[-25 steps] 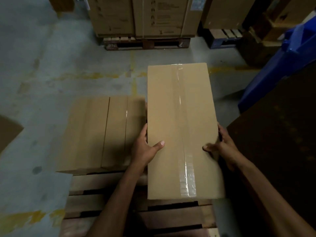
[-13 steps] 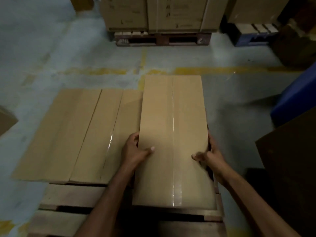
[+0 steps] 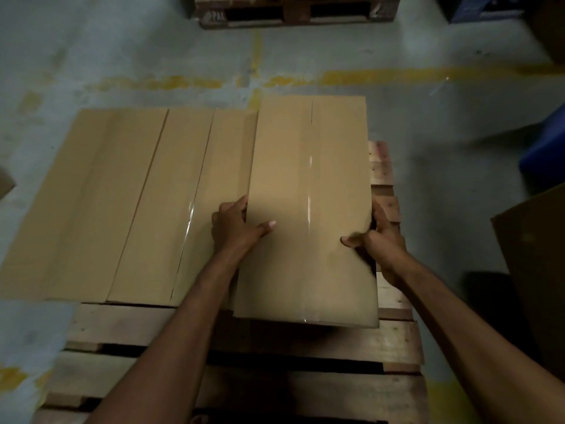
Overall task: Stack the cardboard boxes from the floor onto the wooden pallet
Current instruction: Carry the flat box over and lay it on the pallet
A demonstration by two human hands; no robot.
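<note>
Left grip [image 3: 237,229], right grip [image 3: 383,240]: cardboard box [image 3: 305,166]

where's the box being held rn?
Head view, right of centre: the box is at the right side of the pallet, beside the laid boxes on its left, held between left hand and right hand.

Right hand [image 3: 385,243]: fingers tucked behind side of held box [image 3: 308,185].
Far pallet [image 3: 298,10]: cropped by top edge.
Blue object [image 3: 545,149]: blurred, clipped at right edge.
</note>
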